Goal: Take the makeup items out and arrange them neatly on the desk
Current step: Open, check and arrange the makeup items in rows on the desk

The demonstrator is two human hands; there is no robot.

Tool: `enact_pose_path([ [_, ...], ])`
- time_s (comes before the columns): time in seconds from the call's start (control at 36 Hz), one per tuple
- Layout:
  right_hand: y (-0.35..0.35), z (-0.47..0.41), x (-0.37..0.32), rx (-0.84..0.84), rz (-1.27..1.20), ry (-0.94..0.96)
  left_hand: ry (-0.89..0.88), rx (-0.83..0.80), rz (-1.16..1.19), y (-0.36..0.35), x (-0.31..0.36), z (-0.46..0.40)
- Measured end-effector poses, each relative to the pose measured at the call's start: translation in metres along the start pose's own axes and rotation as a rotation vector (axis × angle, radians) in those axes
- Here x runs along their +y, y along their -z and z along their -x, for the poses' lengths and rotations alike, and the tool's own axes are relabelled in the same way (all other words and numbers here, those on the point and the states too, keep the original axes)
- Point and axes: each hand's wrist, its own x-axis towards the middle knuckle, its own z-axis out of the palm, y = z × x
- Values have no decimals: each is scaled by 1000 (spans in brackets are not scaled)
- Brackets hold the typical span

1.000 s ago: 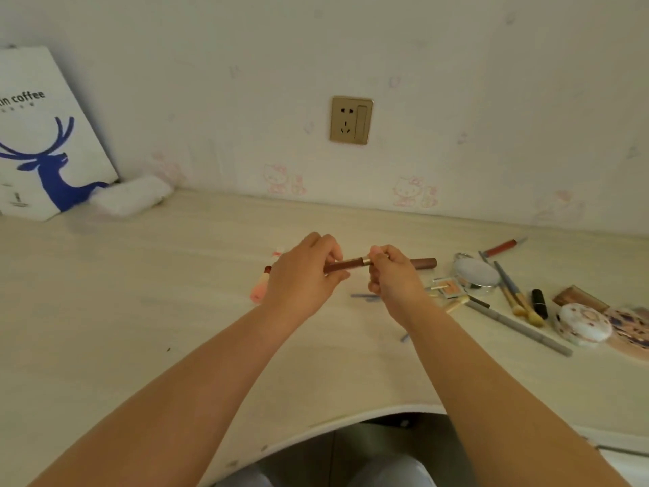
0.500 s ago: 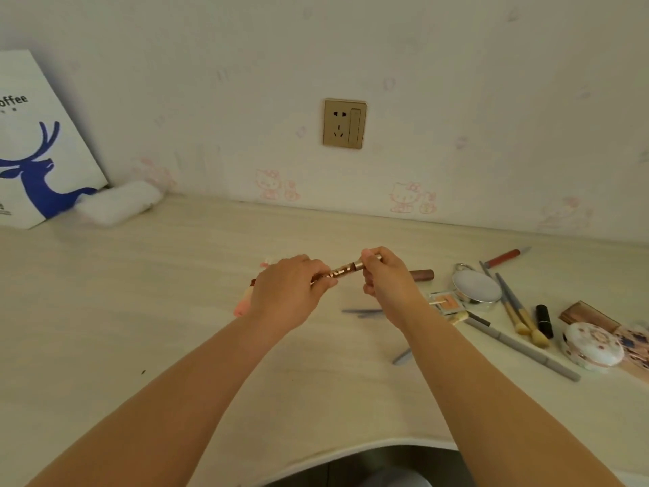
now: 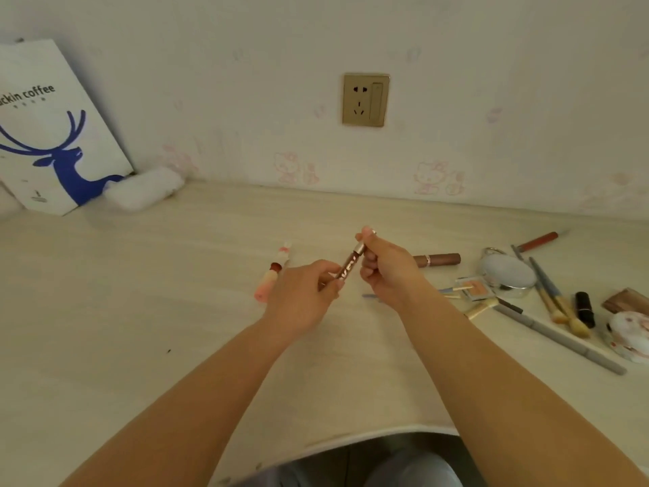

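Observation:
Both hands hold one slim brown makeup stick [image 3: 349,263] with a metallic collar above the middle of the desk [image 3: 140,311]. My left hand [image 3: 303,293] grips its lower end. Its upper end is pinched by my right hand [image 3: 384,268]. The stick tilts up to the right. On the desk behind lie a pink lip tube [image 3: 268,281] and a brown tube [image 3: 439,259]. To the right are a round mirror [image 3: 505,274], a small blush pan [image 3: 476,289], brushes [image 3: 551,293], a long grey pencil [image 3: 562,337], a black lipstick [image 3: 584,307] and a white compact [image 3: 630,335].
A white paper bag with a blue deer [image 3: 52,135] leans on the wall at the far left, with a white cloth roll [image 3: 144,191] beside it. A wall socket [image 3: 365,99] sits above the desk. The desk's curved front edge [image 3: 351,439] is near my lap.
The stick has turned from nearly level to steeply tilted, and my right hand has risen to its upper end. The view has shifted slightly.

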Motion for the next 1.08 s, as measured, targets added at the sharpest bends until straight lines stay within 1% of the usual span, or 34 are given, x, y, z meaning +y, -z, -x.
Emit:
enact_pose_path([
  [0.06,-2,-1,2,9,-35,-26,25,-16,77,-3,-2,3],
  [0.08,-3,-1,3,9,-42,-33,31,-2,80,-4,-3,4],
  [0.19,-8,-1,7,11,-28,-39,50,130,-53,-5,-8,8],
  [0.28,-10,-2,6,13,13,-39,51,187,-116,-3,-12,11],
  [0.36,-11,-4,8,21,76,-36,70,213,-149,-2,-15,14],
  [0.44,-13,-8,11,10,106,-47,103,202,-239,-2,-16,17],
  [0.53,-17,-13,12,3,138,-71,130,212,-237,-3,-18,19],
  [0.64,-21,-27,12,-3,341,-50,173,218,-188,-7,-19,23],
  [0.69,-21,-34,12,-36,438,-22,175,221,-192,-9,-20,24],
  [0.92,-26,-60,10,-126,866,34,201,220,-262,-8,-30,24],
  [1.0,-33,-71,10,-168,995,54,212,257,-323,-7,-34,24],
  [1.08,-40,-78,6,-238,1130,34,232,287,-357,-7,-35,24],
])
